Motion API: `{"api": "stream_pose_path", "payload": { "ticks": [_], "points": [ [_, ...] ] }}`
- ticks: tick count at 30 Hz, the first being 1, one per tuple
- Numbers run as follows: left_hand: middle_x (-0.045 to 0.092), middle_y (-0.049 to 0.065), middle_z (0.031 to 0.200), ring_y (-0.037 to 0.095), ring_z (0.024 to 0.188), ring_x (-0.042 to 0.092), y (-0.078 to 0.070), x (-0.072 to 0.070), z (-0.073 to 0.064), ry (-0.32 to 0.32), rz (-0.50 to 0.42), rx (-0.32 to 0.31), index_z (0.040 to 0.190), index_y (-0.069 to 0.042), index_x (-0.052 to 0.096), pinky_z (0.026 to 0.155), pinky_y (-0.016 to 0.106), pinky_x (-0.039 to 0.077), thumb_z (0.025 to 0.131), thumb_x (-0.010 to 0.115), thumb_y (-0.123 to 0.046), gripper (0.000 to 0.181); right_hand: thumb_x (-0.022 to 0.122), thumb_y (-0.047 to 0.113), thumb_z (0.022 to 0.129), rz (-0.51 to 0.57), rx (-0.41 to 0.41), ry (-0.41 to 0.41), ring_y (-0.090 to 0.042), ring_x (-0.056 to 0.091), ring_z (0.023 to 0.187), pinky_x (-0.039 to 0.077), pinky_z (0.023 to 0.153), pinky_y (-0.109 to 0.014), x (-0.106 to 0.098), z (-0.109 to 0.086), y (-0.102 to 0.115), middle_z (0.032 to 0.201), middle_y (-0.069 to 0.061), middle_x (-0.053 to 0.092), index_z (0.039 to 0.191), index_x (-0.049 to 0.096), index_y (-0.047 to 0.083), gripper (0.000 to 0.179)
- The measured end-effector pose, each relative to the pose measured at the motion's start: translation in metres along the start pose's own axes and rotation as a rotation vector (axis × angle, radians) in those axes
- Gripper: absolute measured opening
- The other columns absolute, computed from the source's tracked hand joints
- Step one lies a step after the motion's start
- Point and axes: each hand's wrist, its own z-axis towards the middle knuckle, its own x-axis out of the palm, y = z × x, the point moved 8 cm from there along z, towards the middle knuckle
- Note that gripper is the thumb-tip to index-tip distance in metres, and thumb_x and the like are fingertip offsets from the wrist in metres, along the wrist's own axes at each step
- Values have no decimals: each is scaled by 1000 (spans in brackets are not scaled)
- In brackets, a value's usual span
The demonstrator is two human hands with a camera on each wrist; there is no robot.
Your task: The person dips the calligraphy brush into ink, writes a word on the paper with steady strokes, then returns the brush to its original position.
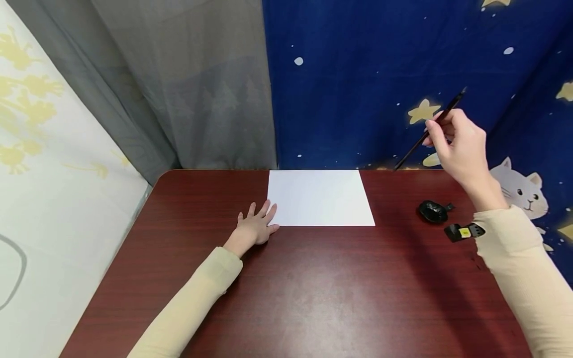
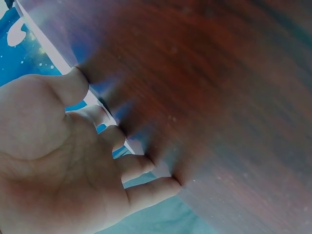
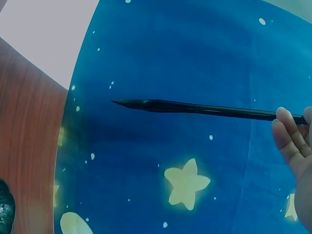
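My right hand (image 1: 463, 141) is raised above the right side of the table and pinches the shaft of a dark ink brush (image 1: 414, 149). In the right wrist view the ink brush (image 3: 170, 106) lies almost level, its black pointed bristles facing left. My left hand (image 1: 255, 229) rests at the near left corner of a white sheet of paper (image 1: 320, 198), fingers spread. In the left wrist view the palm of the left hand (image 2: 73, 161) shows, with fingertips down at the tabletop.
A black oval dish (image 1: 432, 212) and a small black object with a yellow label (image 1: 464, 231) stand on the red-brown table (image 1: 304, 293) below the right hand. Behind the table hang a grey curtain (image 1: 215, 99) and a blue starry curtain (image 1: 349, 99).
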Motion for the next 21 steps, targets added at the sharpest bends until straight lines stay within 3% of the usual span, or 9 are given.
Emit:
{"api": "stream_pose_path", "payload": {
  "ticks": [21],
  "points": [
    [-3,-3,155,34,140,-3,3,3,2,2,-11,-7,149,-27,5,105,62,11,97,34,-47,63,58,10,90,100,-62,6,12,53,64,41,62,-2,29,15,18,81,-10,64,99,57,-5,18]
  ]
}}
